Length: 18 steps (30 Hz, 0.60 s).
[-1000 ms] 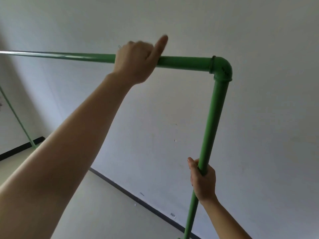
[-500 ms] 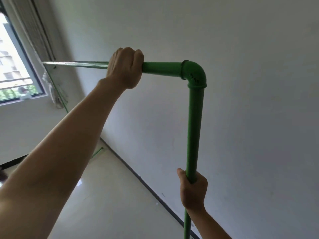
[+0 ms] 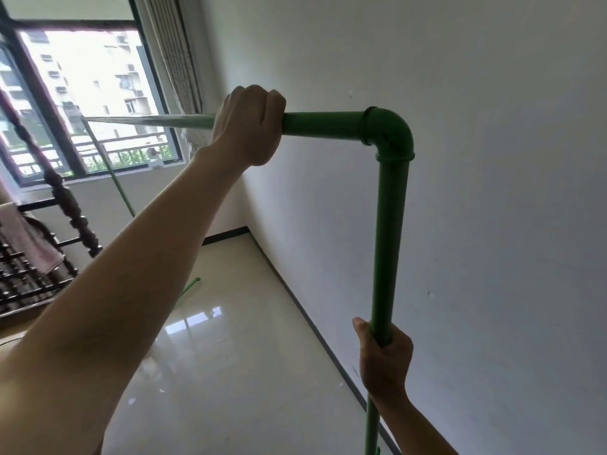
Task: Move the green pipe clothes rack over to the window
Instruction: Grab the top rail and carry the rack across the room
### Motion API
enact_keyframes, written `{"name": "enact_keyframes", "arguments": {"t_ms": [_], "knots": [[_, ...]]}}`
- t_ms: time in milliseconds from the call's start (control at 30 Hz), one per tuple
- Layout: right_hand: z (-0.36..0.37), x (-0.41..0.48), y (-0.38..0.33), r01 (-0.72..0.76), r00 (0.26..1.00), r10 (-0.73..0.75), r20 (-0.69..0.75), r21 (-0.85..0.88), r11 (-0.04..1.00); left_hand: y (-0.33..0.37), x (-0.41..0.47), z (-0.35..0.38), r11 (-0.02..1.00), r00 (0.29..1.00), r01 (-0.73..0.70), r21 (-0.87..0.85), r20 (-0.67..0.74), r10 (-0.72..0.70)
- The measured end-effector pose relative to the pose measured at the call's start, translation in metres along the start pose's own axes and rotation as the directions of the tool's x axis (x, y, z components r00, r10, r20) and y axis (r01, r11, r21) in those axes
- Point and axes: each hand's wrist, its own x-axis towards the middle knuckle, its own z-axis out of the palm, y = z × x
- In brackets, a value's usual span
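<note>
The green pipe clothes rack [image 3: 391, 224] stands close in front of me, its top bar running left from an elbow joint toward the window [image 3: 82, 93]. My left hand [image 3: 249, 124] is wrapped around the top bar just left of the elbow. Lower down, my right hand [image 3: 384, 359] grips the near upright post. The rack's far upright slants down in front of the window, and a green foot bar [image 3: 190, 287] shows on the floor beyond my left arm.
A white wall [image 3: 492, 224] with a dark skirting runs along the right, close to the rack. A dark turned-wood railing [image 3: 65, 205] with a pinkish cloth over it stands at the left. A curtain [image 3: 177, 60] hangs beside the window. Glossy tiled floor [image 3: 246, 356] lies between.
The view has swung left and the window now fills the upper left. My left thumb has closed onto the bar. The rack's far end now points at the window.
</note>
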Motion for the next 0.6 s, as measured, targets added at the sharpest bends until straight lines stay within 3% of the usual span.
{"name": "enact_keyframes", "arguments": {"t_ms": [200,367,600], "knots": [[0.060,0.023,0.013,-0.010,0.998,0.010,0.065,0.001,1.000,-0.056,0.000,0.005,0.994,0.998,0.070,0.079,-0.004,-0.070],[0.127,0.043,0.028,-0.021,0.993,0.021,0.113,-0.004,1.000,-0.127,0.006,0.016,0.987,0.987,0.158,-0.022,0.035,-0.157],[0.223,0.072,0.053,0.021,0.991,-0.018,0.136,-0.025,0.999,-0.240,0.016,0.044,0.979,0.978,0.201,-0.030,-0.048,-0.202]]}}
